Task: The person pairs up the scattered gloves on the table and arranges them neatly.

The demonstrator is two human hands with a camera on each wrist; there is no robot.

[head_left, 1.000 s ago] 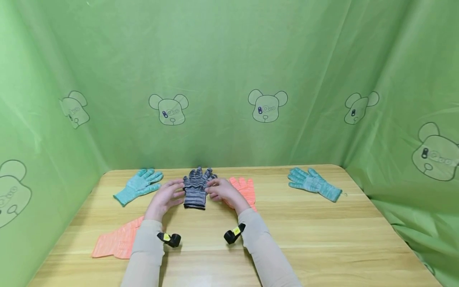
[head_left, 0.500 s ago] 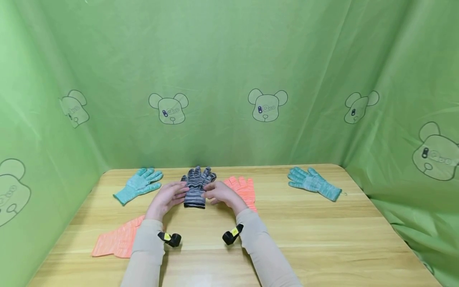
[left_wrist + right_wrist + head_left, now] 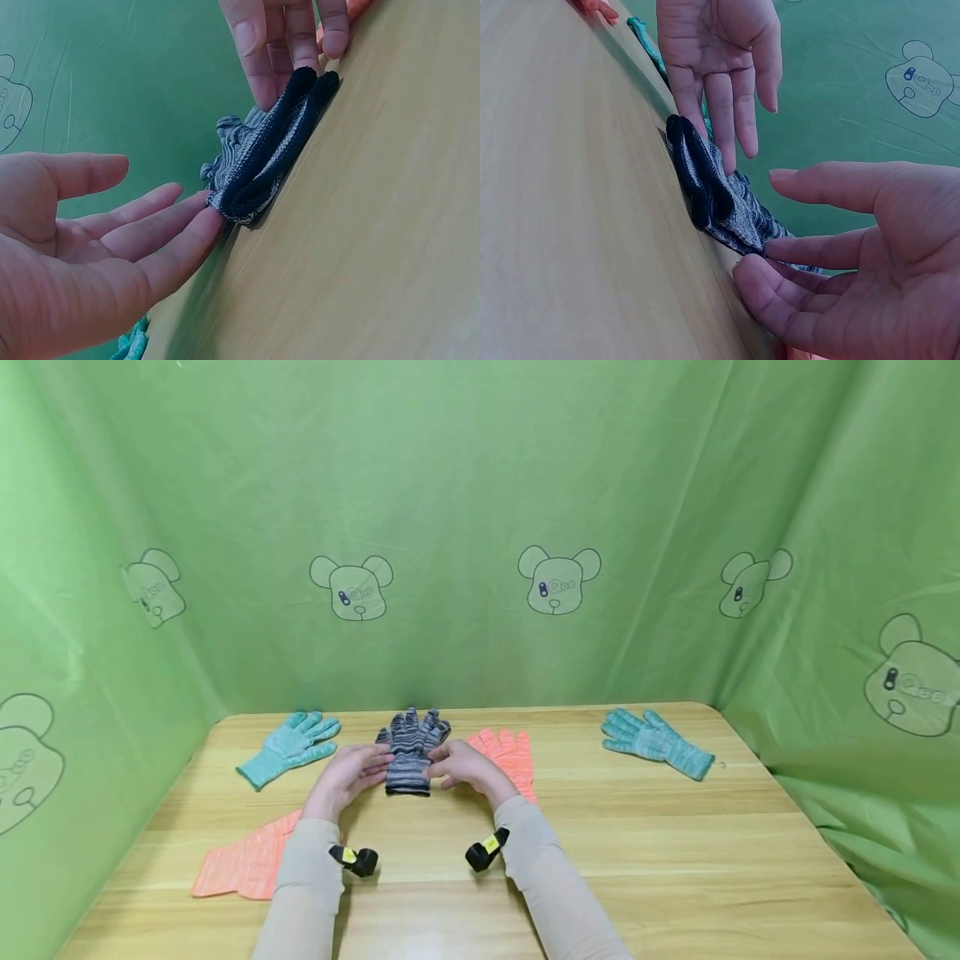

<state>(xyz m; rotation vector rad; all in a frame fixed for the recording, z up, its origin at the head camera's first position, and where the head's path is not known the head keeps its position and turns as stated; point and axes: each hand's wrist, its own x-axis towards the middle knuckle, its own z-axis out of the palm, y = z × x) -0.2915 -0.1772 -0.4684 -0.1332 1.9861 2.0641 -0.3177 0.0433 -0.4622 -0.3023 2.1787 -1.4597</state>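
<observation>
One grey-striped, black-hemmed knit glove [image 3: 409, 752] lies with left fingers [image 3: 178, 253] and right fingers [image 3: 821, 252] relaxed against it.

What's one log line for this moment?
striped glove: on table | left hand: touching left edge | right hand: touching right edge

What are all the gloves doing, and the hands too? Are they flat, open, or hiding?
Left hand: open, fingertips touching the striped glove.
Right hand: fingers relaxed, touching that glove's other side.
Striped glove: lying down, fingers pointing away, cuff slightly gaping.
Left teal glove: flat, fingers spread.
Right teal glove: flat, lying slanted.
Back orange glove: flat, partly hidden.
Front orange glove: flat, fingers hidden by the left sleeve.
</observation>
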